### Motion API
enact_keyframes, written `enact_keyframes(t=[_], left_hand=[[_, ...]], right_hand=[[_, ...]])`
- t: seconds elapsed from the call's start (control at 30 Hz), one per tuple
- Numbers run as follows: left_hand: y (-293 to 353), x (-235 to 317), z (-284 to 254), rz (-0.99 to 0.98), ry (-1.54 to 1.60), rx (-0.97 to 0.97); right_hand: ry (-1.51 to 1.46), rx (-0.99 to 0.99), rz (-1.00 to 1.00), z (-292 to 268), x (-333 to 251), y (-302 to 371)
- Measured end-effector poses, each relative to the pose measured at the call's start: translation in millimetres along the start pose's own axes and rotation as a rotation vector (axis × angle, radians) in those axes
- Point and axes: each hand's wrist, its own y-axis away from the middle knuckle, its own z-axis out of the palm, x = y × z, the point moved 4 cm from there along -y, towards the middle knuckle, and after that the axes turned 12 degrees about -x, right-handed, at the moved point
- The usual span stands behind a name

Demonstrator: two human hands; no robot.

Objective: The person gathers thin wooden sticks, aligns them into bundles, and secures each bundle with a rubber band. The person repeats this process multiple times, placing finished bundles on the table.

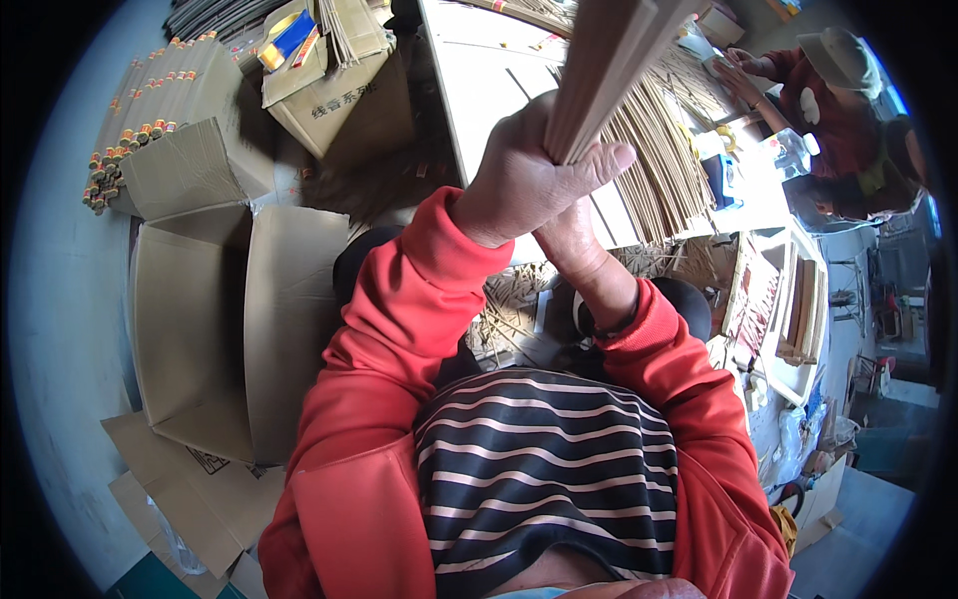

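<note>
Head view: the left hand [527, 182] wraps a bundle of brown incense sticks [607, 85], thumb extended, above the surface's [481, 85] near edge; I cannot tell what the partly hidden right hand [572, 238] grips. An even, snug hold should keep stick ends flush.

Wall [70, 329]: pale blue-grey, far L, bent by lens;
Table [469, 60]: white top, upper ctr; R end glary, nr blown out;
Cartons [294, 329]: brown cardbd, by L wall, one open;
Floor [349, 190]: dark, littered betw table & cartons;
Far R: dimmer, cluttered; bright blue strip [893, 90] at rim, window/door unclear;
Light: harsh on table, dim twd far R
</note>
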Motion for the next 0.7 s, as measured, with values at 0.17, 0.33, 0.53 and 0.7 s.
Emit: enact_keyframes(t=[0.17, 0.33, 0.53, 0.7], left_hand=[[15, -66, 11, -0.149, -0.058, 0.049], [17, -65, 5, -0.111, -0.095, 0.116], [13, -68, -43, -0.158, 0.546, 0.28], [23, -77, -57, -0.313, 0.912, 0.349]], right_hand=[[0.302, 0.063, -0.072, -4, 41, 2], [0.272, -0.124, -0.007, -6, 61, 3], [0.296, -0.155, 0.15, -31, 21, 2], [1.074, 0.023, 0.375, -92, 70, 24]])
